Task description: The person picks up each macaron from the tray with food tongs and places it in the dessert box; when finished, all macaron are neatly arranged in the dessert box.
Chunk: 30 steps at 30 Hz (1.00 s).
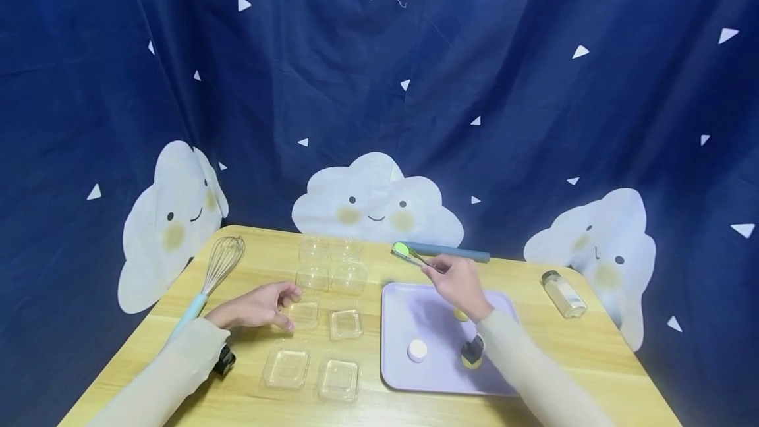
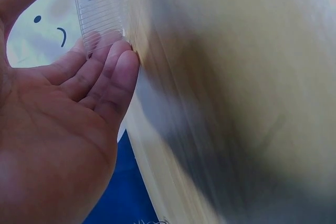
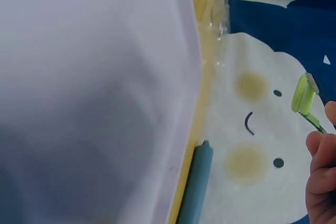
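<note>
My right hand [image 1: 459,282] grips slim metal tongs [image 1: 418,259] above the back of the lilac tray [image 1: 396,374]. Between the tongs' tips is a round, bright green piece [image 1: 401,249], which looks like a macaron; from the right wrist view the green piece [image 3: 303,94] shows edge-on. My left hand [image 1: 261,306] is at the left side of a clear plastic box [image 1: 305,315], thumb and fingers spread apart. Its fingertips overlap the ridged wall of the clear box [image 2: 102,17] in the left wrist view.
More clear boxes [image 1: 340,379] stand in rows around the left hand. A whisk [image 1: 222,265] lies at left. On the tray are a white round piece [image 1: 418,350] and a dark-and-yellow piece [image 1: 472,352]. A blue-grey rod [image 1: 450,252] and a jar [image 1: 563,294] lie behind and right.
</note>
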Tool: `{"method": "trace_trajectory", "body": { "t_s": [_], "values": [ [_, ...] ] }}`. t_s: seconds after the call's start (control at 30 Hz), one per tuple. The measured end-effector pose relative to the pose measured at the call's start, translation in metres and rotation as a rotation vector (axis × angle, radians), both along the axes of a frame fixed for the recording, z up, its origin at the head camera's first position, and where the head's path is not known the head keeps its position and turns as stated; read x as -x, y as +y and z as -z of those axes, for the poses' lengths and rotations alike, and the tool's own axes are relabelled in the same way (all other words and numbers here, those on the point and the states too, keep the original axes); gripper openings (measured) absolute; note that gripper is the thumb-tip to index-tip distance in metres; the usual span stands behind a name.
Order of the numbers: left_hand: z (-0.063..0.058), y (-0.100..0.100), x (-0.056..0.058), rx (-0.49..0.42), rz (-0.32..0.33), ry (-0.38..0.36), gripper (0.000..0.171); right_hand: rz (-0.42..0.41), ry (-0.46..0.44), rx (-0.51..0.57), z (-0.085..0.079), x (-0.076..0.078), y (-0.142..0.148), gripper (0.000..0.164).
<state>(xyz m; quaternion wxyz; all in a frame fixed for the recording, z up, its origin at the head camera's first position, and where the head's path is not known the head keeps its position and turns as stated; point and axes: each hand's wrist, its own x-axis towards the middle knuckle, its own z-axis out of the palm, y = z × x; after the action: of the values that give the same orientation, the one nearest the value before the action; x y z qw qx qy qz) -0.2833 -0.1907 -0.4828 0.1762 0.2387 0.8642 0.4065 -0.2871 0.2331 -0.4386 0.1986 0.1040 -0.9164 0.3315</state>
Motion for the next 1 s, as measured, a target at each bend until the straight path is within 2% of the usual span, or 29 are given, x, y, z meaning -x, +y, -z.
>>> {"method": "trace_trajectory", "body": {
  "t_s": [0.07, 0.2, 0.57, 0.8, 1.0],
  "values": [
    [0.001, -0.001, -0.001, -0.004, -0.005, 0.002, 0.074, -0.021, 0.021, 0.007, -0.001, 0.003, -0.007, 0.010],
    [0.003, -0.004, -0.003, -0.006, -0.011, 0.002, 0.074, -0.067, 0.009, 0.045, 0.000, 0.007, -0.023, 0.011],
    [0.008, -0.004, -0.001, -0.025, -0.001, 0.005, 0.074, -0.162, 0.050, 0.070, -0.001, 0.014, -0.060, 0.008],
    [0.006, -0.002, -0.001, -0.022, 0.004, 0.015, 0.074, -0.222, 0.042, 0.043, -0.003, 0.014, -0.086, 0.006],
    [0.004, -0.001, 0.002, -0.021, 0.012, 0.018, 0.074, -0.297, 0.036, -0.024, -0.003, 0.010, -0.108, 0.006]
  ]
}}
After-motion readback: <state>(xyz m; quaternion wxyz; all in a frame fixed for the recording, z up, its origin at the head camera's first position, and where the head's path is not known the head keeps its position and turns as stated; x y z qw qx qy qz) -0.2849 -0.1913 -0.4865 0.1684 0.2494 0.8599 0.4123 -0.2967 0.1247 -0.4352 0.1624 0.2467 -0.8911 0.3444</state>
